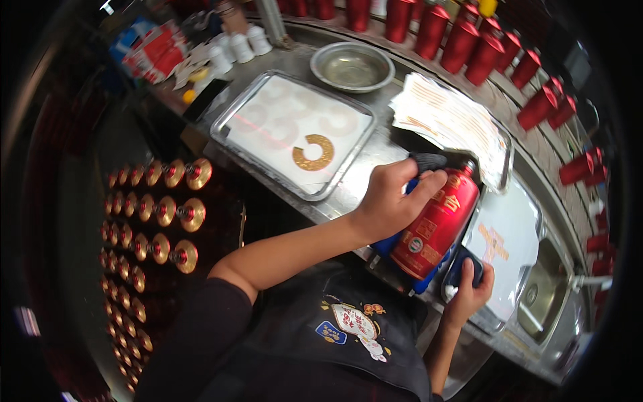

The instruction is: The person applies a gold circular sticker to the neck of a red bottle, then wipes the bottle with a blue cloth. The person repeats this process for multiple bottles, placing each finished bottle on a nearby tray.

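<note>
1. The left hand [392, 201] grips the red bottle [435, 224], lying on a blue holder [422, 281] at the near right of the steel counter [348, 194]
2. The right hand [469, 288] closes on a dark blue pad [462, 271]
3. The bottle seems heavy, glossy and slippery; holding its body is safest
4. Its cap is hidden under a dark cloth [429, 161]

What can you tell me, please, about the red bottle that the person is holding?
The red bottle is glossy, ceramic-looking, with gold markings and small labels on its side. It lies tilted across a blue holder at the steel counter's edge, neck away from the person. The left hand presses its upper side near the dark-capped neck; the right hand is near its base.
</note>
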`<state>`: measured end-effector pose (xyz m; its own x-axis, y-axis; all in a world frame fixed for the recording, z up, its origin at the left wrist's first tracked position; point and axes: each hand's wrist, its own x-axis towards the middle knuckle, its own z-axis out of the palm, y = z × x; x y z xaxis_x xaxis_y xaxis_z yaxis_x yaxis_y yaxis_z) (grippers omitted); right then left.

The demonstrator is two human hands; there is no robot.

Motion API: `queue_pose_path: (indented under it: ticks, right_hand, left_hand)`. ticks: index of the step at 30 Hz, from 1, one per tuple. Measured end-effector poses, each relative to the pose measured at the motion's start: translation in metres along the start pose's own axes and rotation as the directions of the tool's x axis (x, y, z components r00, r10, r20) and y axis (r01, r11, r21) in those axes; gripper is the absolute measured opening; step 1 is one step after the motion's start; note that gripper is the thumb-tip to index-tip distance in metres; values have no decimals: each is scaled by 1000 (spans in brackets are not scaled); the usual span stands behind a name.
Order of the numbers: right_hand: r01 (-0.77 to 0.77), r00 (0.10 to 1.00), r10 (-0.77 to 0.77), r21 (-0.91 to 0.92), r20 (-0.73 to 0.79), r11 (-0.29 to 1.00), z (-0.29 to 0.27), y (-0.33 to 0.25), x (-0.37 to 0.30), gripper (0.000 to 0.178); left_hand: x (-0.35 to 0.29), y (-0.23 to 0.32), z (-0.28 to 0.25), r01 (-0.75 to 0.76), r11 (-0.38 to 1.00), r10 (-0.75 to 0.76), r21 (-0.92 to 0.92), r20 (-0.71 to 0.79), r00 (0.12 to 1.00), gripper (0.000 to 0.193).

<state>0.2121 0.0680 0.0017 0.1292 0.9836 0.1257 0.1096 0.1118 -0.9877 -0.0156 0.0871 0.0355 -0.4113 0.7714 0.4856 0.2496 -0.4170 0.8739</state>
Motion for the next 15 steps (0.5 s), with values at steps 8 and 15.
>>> queue_pose_path:
  ticks: [8, 15]
  right_hand:
    - [79, 986, -75, -22, 149, 997, -63, 36, 47, 34]
    - [434, 829, -182, -403, 529, 806, -27, 11, 5, 78]
  left_hand:
    - [51, -23, 48, 85, 948, -179, 306, 296, 938, 47]
    - [62, -25, 65, 179, 907, -337, 381, 402, 851, 55]
